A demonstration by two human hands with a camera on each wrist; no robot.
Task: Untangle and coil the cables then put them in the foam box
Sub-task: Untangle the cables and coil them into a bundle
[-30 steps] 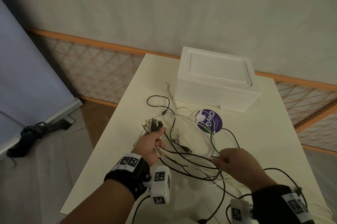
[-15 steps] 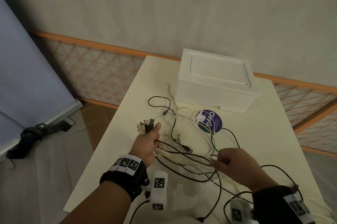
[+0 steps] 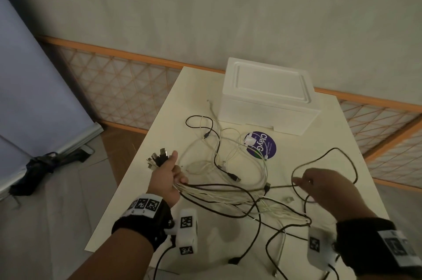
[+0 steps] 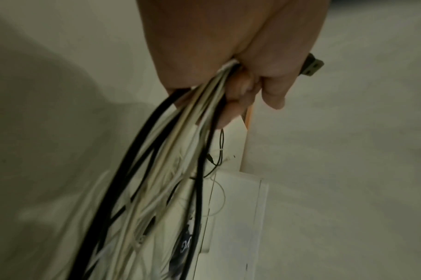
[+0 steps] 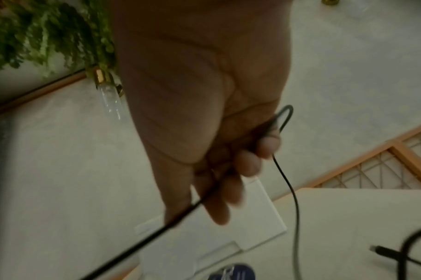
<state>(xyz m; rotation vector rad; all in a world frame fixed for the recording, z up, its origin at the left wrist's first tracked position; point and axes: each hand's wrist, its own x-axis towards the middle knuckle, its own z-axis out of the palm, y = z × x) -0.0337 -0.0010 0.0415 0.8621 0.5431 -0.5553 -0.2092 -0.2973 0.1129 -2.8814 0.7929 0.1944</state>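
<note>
Black cable (image 3: 324, 156) pinched in right grip (image 3: 324, 186) | left grip (image 3: 167, 174) clamped on cables (image 3: 219, 190) | risk: pulling tightens tangle between grips, drags tabletop (image 3: 319, 142) loops

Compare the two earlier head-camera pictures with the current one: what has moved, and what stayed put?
The right hand has swung out to the right, drawing a black cable clear of the tangle into a wide loop. The left hand still grips the bundle of cable ends. The foam box stays closed, and the purple sticker is unmoved.
</note>
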